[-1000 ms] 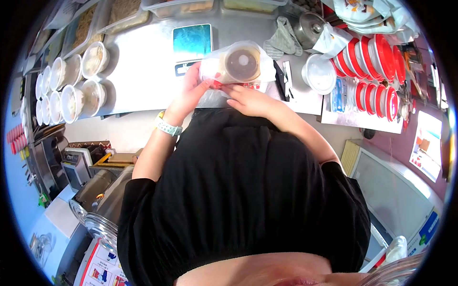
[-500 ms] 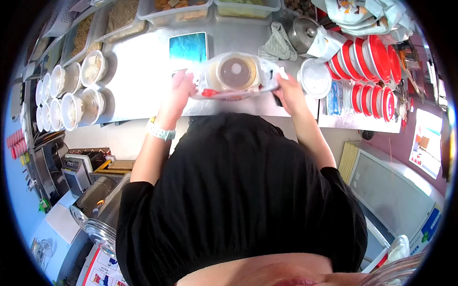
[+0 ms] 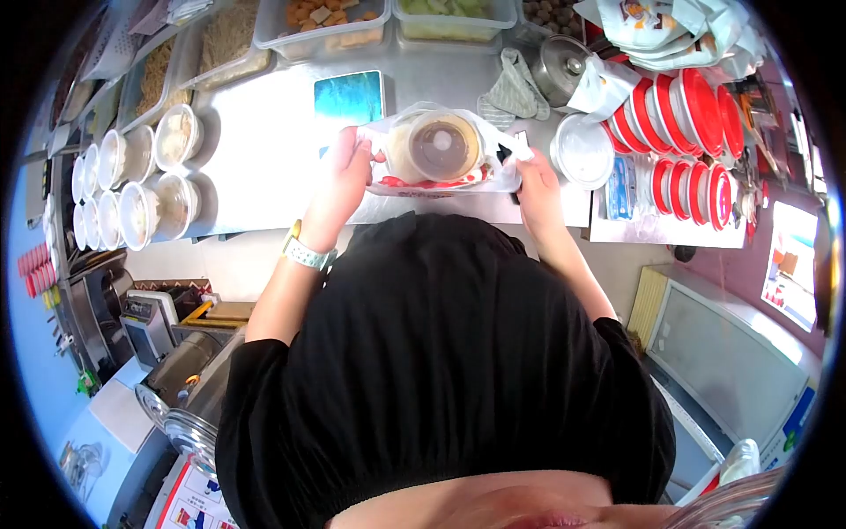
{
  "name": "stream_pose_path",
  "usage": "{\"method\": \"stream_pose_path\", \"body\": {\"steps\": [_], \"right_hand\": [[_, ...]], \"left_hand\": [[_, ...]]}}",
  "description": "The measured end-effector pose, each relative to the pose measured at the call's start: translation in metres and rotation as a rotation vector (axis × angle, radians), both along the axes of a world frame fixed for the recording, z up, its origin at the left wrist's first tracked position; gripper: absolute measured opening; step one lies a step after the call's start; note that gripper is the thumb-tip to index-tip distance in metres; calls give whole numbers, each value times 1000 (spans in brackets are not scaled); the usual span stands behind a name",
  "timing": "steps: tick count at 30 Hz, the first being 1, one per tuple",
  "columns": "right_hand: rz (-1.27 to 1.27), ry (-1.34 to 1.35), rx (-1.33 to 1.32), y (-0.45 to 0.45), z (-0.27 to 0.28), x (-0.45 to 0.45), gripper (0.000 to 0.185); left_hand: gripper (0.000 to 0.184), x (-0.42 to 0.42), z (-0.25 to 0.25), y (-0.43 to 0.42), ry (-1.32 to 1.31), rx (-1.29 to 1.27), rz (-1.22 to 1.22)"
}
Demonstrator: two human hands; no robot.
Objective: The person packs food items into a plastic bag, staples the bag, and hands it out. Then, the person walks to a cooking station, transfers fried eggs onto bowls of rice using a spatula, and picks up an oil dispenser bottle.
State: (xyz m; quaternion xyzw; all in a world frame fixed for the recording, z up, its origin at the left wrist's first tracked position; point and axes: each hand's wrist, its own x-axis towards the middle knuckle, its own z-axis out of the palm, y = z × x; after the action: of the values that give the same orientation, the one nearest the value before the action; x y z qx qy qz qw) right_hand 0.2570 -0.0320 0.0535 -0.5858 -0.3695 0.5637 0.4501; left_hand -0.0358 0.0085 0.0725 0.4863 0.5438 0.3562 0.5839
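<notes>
A plastic carrier bag [image 3: 397,179] stands with its mouth spread at the front edge of the steel table. Inside it a round tub [image 3: 443,146] with a brown content shows from above, with red-and-white packets partly visible beside it. My left hand [image 3: 351,167] grips the bag's left side, fingers closed on the plastic. On the opposite side my right hand [image 3: 537,181] pinches the right handle. Just behind the bag lies a tablet [image 3: 349,97] with a blue screen.
Rows of filled clear tubs [image 3: 177,134] stand at the left. A lidded white tub [image 3: 582,152], stacked red-rimmed bowls [image 3: 683,106] and a blue packet [image 3: 620,189] are on the right. Food bins [image 3: 322,40], a cloth [image 3: 513,88], a metal pot [image 3: 561,66] and more bags [image 3: 670,35] line the back.
The bag and both hands have shifted slightly right in view. The tub inside shows further right and a little lower. Both hands still hold the bag's sides.
</notes>
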Motion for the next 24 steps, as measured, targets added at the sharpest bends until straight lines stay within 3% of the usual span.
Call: {"method": "stream_pose_path", "body": {"steps": [2,4,5,6,8,9,10,12,14,17,20,22,24], "right_hand": [[72,-101,-43,-2,9,-9,23],[166,-139,347,1,15,-38,22],[278,-504,638,16,17,-40,23],[281,-507,646,20,22,-45,23],[203,-446,194,27,34,-57,23],[289,-530,-22,30,52,-56,24],[290,-529,-17,27,47,-51,24],[282,-907,641,24,22,-39,27],[366,-718,754,37,9,-45,35],[570,-704,713,47,-1,-65,40],[696,-758,569,64,-13,-66,39],[672,-726,597,63,-24,-65,35],[642,-658,698,62,-21,-61,29]], "left_hand": [[14,6,4,-3,70,-3,-39],[18,26,6,-4,20,212,-226],[23,33,9,-2,-49,108,-226],[23,33,10,-1,-51,116,-222],[23,29,7,1,258,299,-265],[19,22,2,2,360,375,-283],[19,14,-1,2,362,379,-281],[17,3,-2,4,553,845,-291],[16,7,6,4,801,1052,-316],[17,26,4,15,817,1197,-380],[19,30,5,24,742,1178,-449],[28,25,16,29,275,896,-490],[41,25,-28,27,-382,371,-237]]}}
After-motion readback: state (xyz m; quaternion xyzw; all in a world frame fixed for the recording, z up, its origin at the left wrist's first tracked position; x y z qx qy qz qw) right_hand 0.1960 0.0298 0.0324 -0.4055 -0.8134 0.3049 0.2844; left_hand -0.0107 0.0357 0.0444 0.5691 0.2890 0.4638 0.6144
